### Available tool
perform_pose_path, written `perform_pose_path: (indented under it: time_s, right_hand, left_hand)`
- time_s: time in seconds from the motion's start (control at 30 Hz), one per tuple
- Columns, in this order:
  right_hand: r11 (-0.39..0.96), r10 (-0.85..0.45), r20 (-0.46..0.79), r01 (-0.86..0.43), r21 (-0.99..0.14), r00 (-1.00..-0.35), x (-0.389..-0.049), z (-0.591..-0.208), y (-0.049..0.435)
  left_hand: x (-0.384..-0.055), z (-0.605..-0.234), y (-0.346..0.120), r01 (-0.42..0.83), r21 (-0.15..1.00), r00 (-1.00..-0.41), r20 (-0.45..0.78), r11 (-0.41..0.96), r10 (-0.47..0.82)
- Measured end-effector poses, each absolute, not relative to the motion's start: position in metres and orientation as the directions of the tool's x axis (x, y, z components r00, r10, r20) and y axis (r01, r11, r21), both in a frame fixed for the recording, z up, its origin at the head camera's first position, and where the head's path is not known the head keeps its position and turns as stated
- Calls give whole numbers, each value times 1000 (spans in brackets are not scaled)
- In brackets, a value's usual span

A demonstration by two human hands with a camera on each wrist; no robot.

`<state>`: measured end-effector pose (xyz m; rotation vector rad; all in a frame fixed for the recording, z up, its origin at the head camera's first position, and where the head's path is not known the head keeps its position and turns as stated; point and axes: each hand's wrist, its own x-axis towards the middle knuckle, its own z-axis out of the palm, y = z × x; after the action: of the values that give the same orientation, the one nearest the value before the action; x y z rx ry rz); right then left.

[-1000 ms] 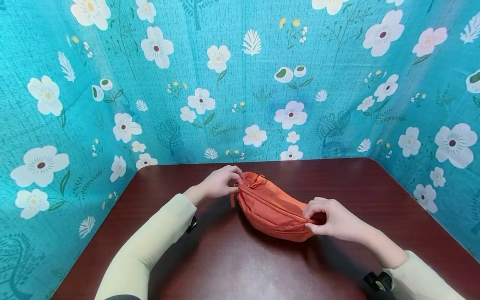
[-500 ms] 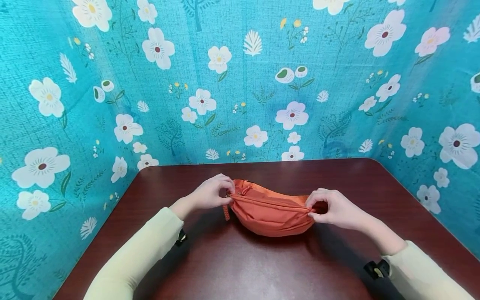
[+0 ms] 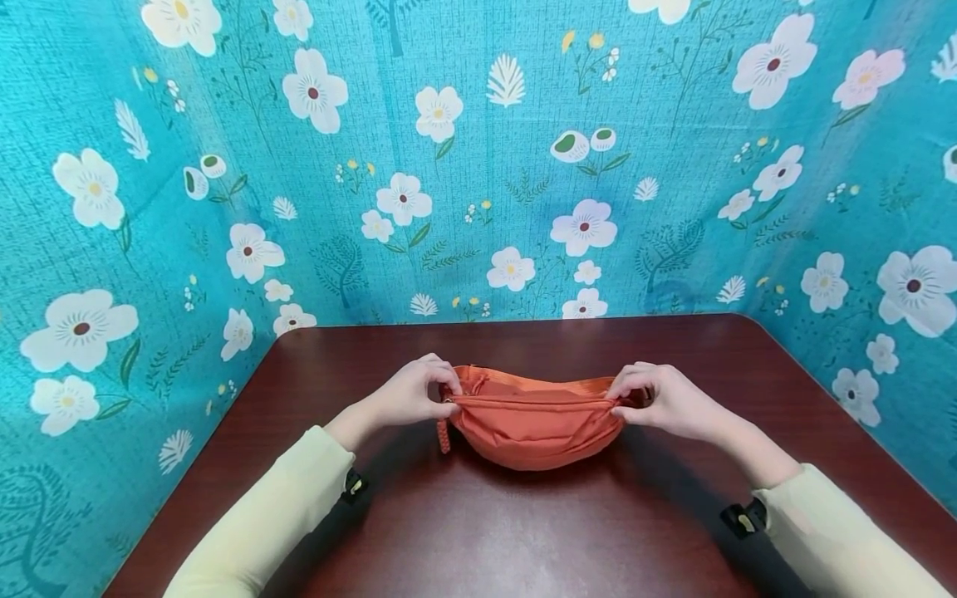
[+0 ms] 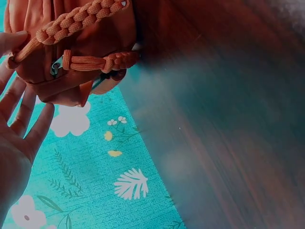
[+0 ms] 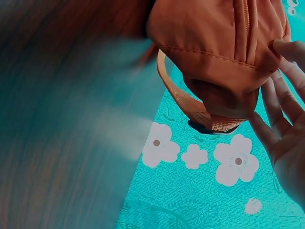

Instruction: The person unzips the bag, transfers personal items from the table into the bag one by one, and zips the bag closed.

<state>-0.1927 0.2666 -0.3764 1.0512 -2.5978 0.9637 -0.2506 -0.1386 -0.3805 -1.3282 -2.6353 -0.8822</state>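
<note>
An orange-red fabric waist bag (image 3: 534, 436) is stretched level between both hands above the table, its zipped top edge running from one hand to the other. My left hand (image 3: 411, 392) pinches its left top corner, where a braided zipper pull (image 3: 444, 435) hangs down. At the right top corner, my right hand (image 3: 661, 399) pinches the fabric between thumb and fingers. The left wrist view shows two braided cord pulls (image 4: 86, 19) at the bag's end. In the right wrist view a webbing strap (image 5: 178, 95) with a dark buckle (image 5: 212, 129) hangs from the bag.
The dark reddish-brown table (image 3: 523, 531) reflects light near its front. Behind and on both sides hangs a turquoise floral cloth (image 3: 478, 191). Dark wrist-worn devices sit at both cuffs, the left one (image 3: 354, 485) and the right one (image 3: 744, 519).
The bag has turned from slanting down to the right to lying level. My left hand has moved left and toward me with its corner; my right hand has risen slightly. Both still grip the bag.
</note>
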Motion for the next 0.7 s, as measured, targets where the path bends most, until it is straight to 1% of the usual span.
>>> perform_pose_path:
  time_s: [0.3,0.7]
  right_hand:
    - [542,-568,368,-671,-506,-736,-208,-376,265]
    - [585,-516,318,-599,-547,-795,-228,-383,263]
  left_hand:
    - [-243,-382,-143,727,529,-641,294,438,709]
    - [-248,-384,-144,619,629,-721,219,470,657]
